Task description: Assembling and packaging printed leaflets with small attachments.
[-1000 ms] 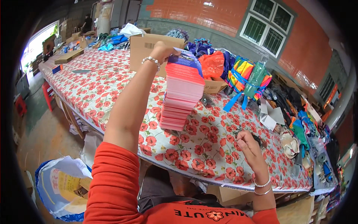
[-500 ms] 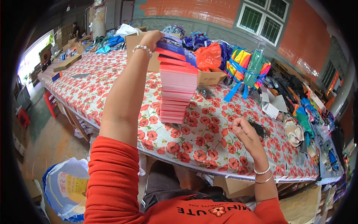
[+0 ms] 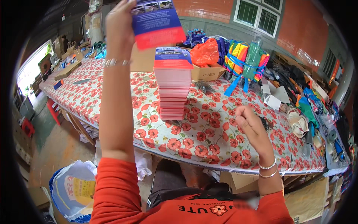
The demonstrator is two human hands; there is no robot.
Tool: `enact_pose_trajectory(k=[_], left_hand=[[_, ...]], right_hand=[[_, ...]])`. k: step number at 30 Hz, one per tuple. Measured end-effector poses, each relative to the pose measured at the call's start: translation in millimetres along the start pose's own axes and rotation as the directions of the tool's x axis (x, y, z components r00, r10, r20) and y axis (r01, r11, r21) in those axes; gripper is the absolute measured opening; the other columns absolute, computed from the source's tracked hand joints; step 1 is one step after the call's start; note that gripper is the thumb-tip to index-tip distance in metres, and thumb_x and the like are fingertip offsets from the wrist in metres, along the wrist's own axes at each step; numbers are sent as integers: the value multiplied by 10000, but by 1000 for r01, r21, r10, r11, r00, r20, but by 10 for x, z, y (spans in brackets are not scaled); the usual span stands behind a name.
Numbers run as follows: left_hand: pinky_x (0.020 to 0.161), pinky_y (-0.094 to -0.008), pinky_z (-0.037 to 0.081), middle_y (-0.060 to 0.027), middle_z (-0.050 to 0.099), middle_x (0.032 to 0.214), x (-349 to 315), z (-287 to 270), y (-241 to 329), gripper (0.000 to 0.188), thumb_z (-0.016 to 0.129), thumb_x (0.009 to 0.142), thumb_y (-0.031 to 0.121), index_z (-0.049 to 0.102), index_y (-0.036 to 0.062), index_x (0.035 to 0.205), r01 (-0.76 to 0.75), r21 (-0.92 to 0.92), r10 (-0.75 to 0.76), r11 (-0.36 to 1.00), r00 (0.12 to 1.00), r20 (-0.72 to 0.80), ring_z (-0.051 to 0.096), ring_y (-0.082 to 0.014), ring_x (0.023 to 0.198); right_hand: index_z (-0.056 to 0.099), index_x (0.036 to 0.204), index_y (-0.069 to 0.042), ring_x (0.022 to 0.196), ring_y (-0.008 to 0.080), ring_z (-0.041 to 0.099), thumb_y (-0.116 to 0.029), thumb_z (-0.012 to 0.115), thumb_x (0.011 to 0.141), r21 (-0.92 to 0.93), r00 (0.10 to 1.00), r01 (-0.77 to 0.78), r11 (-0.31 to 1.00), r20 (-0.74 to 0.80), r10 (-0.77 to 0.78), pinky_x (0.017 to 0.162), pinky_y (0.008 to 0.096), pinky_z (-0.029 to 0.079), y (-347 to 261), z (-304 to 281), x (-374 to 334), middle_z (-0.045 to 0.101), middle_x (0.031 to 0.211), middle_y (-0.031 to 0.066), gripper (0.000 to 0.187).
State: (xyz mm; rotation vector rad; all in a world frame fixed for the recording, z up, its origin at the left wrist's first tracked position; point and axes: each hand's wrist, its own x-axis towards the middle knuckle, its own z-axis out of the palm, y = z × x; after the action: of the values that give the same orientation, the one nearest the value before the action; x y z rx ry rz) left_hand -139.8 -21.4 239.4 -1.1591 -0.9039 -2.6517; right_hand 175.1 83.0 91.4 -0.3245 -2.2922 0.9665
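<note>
My left hand [image 3: 121, 28] is raised at the upper left, shut on a printed card [image 3: 158, 24] by its left edge. The card is blue with small photos along the top and a red band below. Beneath it stands a tall, slightly uneven stack of similar cards [image 3: 173, 84], whose edges look pink and red. It rests on the table, apart from the lifted card. My right hand [image 3: 253, 127] hovers over the table to the right of the stack, its fingers curled and the thumb against them. Whatever it may hold is hidden.
A red-flowered cloth covers the table [image 3: 201, 145]. Behind the stack is a cardboard box [image 3: 207, 73] with a red plastic bag [image 3: 205, 52]. A rainbow-coloured bundle [image 3: 242, 61] stands beside it. Bags and fabric crowd the right edge. A large lined sack [image 3: 74, 190] sits on the floor at left.
My left hand has lifted a card off the top of the stack and moved up and left with it. My right hand stays curled in nearly the same place.
</note>
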Motion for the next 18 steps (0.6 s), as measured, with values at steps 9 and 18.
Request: enact_pose_trajectory(k=[9,18], left_hand=[[718,-187,431,-97,626,1062,-2503,-173,-162,355,516,904,46,515,-61,1242,358,180,-399,916,864,307,546,-89,843],[859,-226,422,-134,587,1174,-2813,-250,-488,383,454,928,58,453,-66,1290,585,6,-551,811,761,342,556,-134,991]], right_hand=[[459,942,-42,729,160,410,-85,423,901,-158,933,305,939,-148,-328,675,280,363,-43,341,162,464,838,40,69],[468,928,-25,694,216,437,-81,445,894,-373,878,263,890,-290,-381,663,323,379,322,562,159,491,821,84,70]])
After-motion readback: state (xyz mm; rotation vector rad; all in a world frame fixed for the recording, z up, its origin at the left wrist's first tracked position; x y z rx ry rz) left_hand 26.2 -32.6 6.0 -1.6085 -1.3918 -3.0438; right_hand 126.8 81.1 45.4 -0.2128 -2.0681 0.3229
